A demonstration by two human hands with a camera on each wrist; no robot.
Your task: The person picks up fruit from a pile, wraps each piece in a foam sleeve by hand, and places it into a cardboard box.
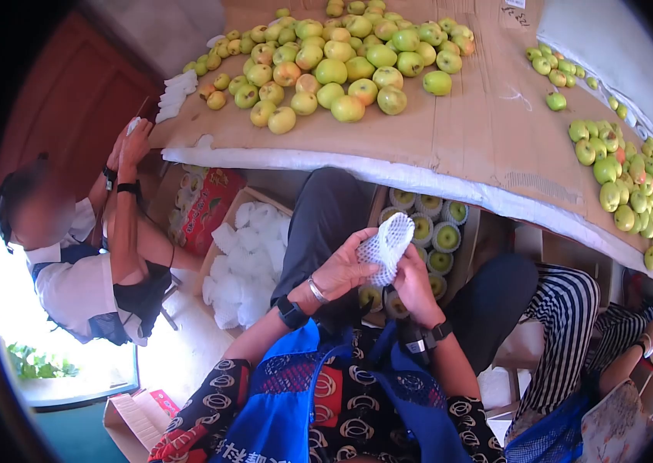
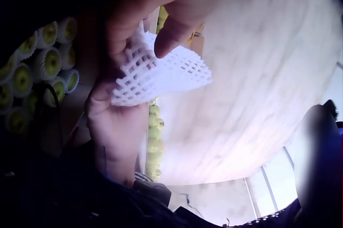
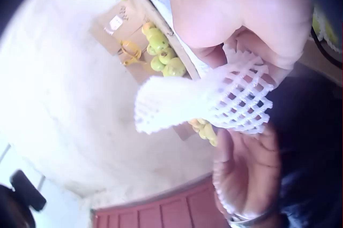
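I hold a white foam net sleeve (image 1: 386,243) in front of my lap with both hands. My left hand (image 1: 349,268) grips its lower left side with curled fingers. From the right, my right hand (image 1: 411,276) pinches it. In the left wrist view the net sleeve (image 2: 161,75) looks flat and is held between fingers from above and below. The right wrist view shows the net sleeve (image 3: 214,99) sticking out leftwards from under my right hand (image 3: 241,19). I cannot tell whether any fruit is inside it.
A cardboard-covered table (image 1: 480,131) carries heaps of green-yellow fruit (image 1: 334,62), with more at the right (image 1: 635,185). Under its edge stand a box of net-wrapped fruit (image 1: 430,231) and a box of loose white nets (image 1: 249,255). One person (image 1: 79,262) sits left, another in striped trousers (image 1: 565,332) right.
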